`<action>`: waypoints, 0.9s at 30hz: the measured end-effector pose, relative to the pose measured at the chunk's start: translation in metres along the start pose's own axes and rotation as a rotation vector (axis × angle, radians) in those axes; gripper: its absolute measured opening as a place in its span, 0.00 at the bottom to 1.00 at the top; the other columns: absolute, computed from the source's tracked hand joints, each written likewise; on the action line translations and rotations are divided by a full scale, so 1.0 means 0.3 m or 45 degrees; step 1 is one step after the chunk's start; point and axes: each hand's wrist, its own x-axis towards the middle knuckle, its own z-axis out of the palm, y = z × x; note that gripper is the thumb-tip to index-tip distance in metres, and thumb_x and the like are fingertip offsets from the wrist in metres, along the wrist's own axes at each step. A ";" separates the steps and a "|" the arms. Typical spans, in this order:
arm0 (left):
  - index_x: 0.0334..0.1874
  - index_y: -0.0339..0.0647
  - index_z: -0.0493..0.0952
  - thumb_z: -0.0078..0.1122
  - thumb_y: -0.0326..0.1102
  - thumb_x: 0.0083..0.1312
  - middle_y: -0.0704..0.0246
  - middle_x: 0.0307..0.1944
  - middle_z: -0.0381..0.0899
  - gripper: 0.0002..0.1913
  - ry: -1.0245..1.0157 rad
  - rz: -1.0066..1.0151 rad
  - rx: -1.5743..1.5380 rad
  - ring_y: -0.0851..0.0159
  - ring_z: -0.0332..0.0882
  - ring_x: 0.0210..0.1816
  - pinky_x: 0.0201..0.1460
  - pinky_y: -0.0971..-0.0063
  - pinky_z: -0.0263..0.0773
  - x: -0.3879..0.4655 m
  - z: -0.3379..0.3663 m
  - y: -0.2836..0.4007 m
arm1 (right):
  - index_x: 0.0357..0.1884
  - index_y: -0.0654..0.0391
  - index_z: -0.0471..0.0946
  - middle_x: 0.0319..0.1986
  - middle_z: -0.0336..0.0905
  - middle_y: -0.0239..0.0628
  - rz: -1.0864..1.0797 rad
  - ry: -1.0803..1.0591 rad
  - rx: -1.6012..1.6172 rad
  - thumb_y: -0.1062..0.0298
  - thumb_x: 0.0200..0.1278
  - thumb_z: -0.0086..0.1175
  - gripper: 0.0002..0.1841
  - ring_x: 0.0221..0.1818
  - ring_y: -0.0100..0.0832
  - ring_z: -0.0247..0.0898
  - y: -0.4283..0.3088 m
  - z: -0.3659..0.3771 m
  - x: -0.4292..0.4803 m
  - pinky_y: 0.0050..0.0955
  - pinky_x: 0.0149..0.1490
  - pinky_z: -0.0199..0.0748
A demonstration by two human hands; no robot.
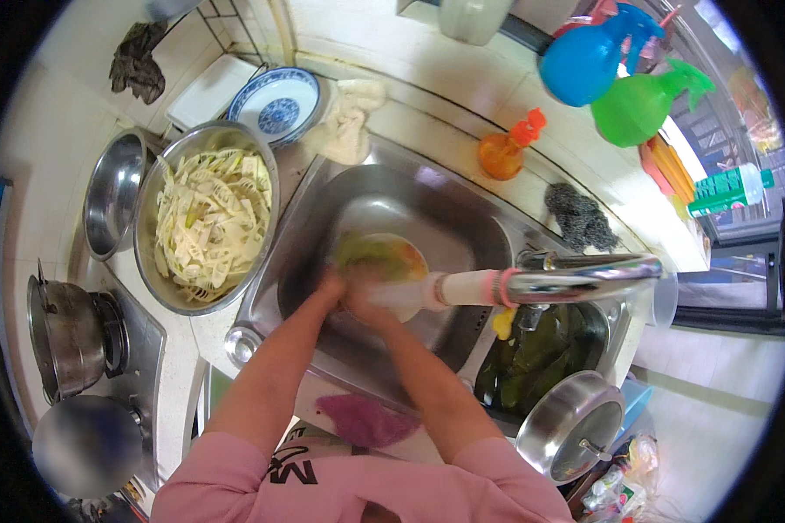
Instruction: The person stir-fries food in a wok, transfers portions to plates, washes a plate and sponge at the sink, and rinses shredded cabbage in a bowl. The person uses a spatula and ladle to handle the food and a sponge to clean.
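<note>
Both my hands are low in the stainless steel sink [458,196], blurred by motion. My left hand [335,287] is at the near left rim of a round plate or bowl [402,314] with a green and reddish pattern or contents. Close beside it, my right hand [369,297] lies under the end of the faucet's white hose [468,287], where water seems to run. Blur hides the fingers, so what each one grips cannot be told. Left of the sink stands a large steel bowl [271,229] of pale sliced vegetables, perhaps bamboo shoots.
Dark green leaves [530,359] soak in the right basin, beside a lidded steel pot [569,425]. A beige cloth [347,124] and blue-patterned bowls [278,108] lie behind. An orange bottle [500,155] and steel scourer [579,216] stand on the ledge; a purple cloth [366,418] lies in front.
</note>
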 end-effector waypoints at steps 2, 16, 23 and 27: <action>0.53 0.37 0.73 0.59 0.36 0.58 0.56 0.47 0.78 0.20 0.071 -0.076 0.756 0.55 0.79 0.46 0.43 0.59 0.77 0.037 -0.035 -0.011 | 0.64 0.52 0.63 0.63 0.57 0.55 0.006 -0.586 0.120 0.57 0.60 0.45 0.29 0.63 0.51 0.59 0.028 -0.142 -0.115 0.49 0.65 0.54; 0.50 0.24 0.66 0.48 0.13 0.45 0.47 0.34 0.75 0.25 -0.447 -0.338 0.135 0.40 0.80 0.33 0.29 0.48 0.80 -0.164 -0.004 0.188 | 0.60 0.56 0.66 0.56 0.68 0.50 -0.291 -0.037 0.142 0.54 0.60 0.48 0.27 0.59 0.46 0.64 0.004 -0.383 -0.023 0.42 0.63 0.58; 0.60 0.33 0.57 0.41 0.14 0.47 0.45 0.40 0.73 0.32 -0.313 -0.144 0.044 0.38 0.79 0.34 0.28 0.44 0.79 -0.169 0.066 0.137 | 0.56 0.55 0.71 0.55 0.68 0.54 -0.139 -0.112 -0.238 0.59 0.56 0.51 0.24 0.58 0.52 0.63 0.163 -0.327 -0.068 0.49 0.62 0.58; 0.65 0.47 0.54 0.40 0.14 0.48 0.47 0.48 0.69 0.38 -0.413 -0.161 -0.061 0.36 0.78 0.38 0.28 0.41 0.79 -0.233 0.069 0.219 | 0.56 0.60 0.71 0.58 0.66 0.50 -0.209 0.035 0.078 0.59 0.53 0.55 0.27 0.57 0.52 0.64 0.078 -0.300 -0.083 0.46 0.59 0.62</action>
